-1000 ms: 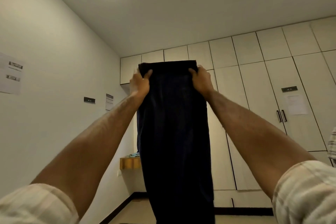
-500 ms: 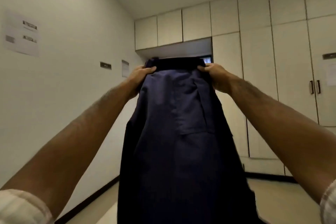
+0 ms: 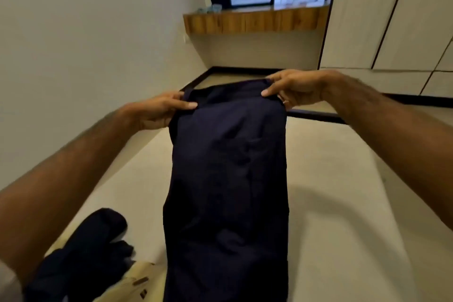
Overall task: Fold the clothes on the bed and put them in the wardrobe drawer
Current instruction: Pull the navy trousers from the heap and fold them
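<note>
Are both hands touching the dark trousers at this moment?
Touching. The head view shows the left hand and right hand each pinching a corner of the dark trousers at the waistband.

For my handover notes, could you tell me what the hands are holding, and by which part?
Both hands hold the dark trousers by the top edge: left hand pinches one corner, right hand the other.

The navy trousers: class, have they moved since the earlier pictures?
Yes. The navy trousers, earlier held up against the wardrobe doors, have come down over the bed, pinched by left hand and right hand.
</note>
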Action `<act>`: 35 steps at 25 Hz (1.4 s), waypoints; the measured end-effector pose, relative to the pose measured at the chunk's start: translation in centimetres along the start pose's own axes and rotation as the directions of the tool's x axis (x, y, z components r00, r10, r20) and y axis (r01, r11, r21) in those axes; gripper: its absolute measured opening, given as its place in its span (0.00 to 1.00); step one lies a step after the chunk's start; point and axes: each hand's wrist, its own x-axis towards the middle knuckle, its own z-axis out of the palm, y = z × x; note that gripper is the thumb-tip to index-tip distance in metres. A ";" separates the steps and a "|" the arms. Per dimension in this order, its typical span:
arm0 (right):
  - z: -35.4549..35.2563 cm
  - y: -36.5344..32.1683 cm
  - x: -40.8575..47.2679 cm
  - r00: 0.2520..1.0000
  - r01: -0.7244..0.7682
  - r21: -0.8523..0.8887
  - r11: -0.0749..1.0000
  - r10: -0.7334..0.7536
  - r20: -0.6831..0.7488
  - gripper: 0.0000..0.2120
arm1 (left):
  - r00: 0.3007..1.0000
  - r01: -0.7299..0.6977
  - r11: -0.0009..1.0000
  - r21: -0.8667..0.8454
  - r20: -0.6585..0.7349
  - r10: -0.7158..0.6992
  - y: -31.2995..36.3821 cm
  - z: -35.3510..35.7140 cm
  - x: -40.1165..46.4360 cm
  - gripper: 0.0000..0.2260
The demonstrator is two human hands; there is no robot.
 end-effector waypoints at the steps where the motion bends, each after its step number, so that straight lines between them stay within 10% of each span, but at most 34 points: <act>1: -0.8 0.0 3.1 0.995 0.027 -0.026 0.999 -0.029 -0.100 0.15 | 0.990 -0.085 0.996 0.021 -0.115 0.087 -0.5 -0.9 2.4 0.29; 3: -2.1 -0.1 9.6 0.859 0.120 -0.174 0.978 -0.190 -0.476 0.20 | 0.841 -0.192 0.942 0.274 -0.449 0.302 0.0 -2.6 7.4 0.23; 6: -1.3 2.5 16.8 0.617 0.019 -0.316 0.948 -0.260 -0.743 0.32 | 0.693 0.074 0.816 0.573 -0.618 0.372 0.5 -3.8 13.5 0.35; 9: 4.3 12.1 17.6 0.807 -0.285 -0.103 0.953 0.181 -0.562 0.47 | 0.784 0.324 0.722 0.611 -0.600 0.156 -7.0 -2.7 14.7 0.44; 11: 8.5 19.2 14.5 0.798 -0.459 -0.006 0.889 0.409 -0.442 0.47 | 0.776 0.443 0.781 0.440 -0.625 -0.088 -14.7 0.6 10.9 0.40; 14: 12.8 24.0 10.2 0.806 -0.426 0.043 0.904 0.401 -0.435 0.40 | 0.704 0.485 0.865 0.129 -0.645 -0.298 -22.6 6.1 4.0 0.36; 19: 17.6 23.7 1.4 0.830 -0.404 0.175 0.898 0.440 -0.344 0.38 | 0.686 0.437 0.886 0.153 -0.694 -0.218 -22.2 12.1 -3.1 0.33; 23: 21.3 23.3 -5.8 0.831 -0.439 0.168 0.883 0.470 -0.298 0.32 | 0.659 0.553 0.829 -0.083 -0.566 -0.495 -21.8 16.4 -8.9 0.36; 27: 23.4 22.6 -11.2 0.840 -0.535 0.115 0.837 0.542 -0.034 0.34 | 0.736 0.619 0.753 -0.221 -0.169 -0.655 -19.1 18.0 -11.5 0.37; 30: 24.8 22.5 -15.4 0.831 -0.556 0.211 0.804 0.533 0.159 0.30 | 0.791 0.580 0.811 -0.080 -0.185 -0.584 -18.3 20.7 -12.6 0.32; 35: 26.5 21.7 -22.9 0.848 -0.529 0.493 0.690 0.445 0.287 0.20 | 0.901 0.389 0.847 -0.364 -0.040 -0.431 -16.1 26.9 -16.7 0.22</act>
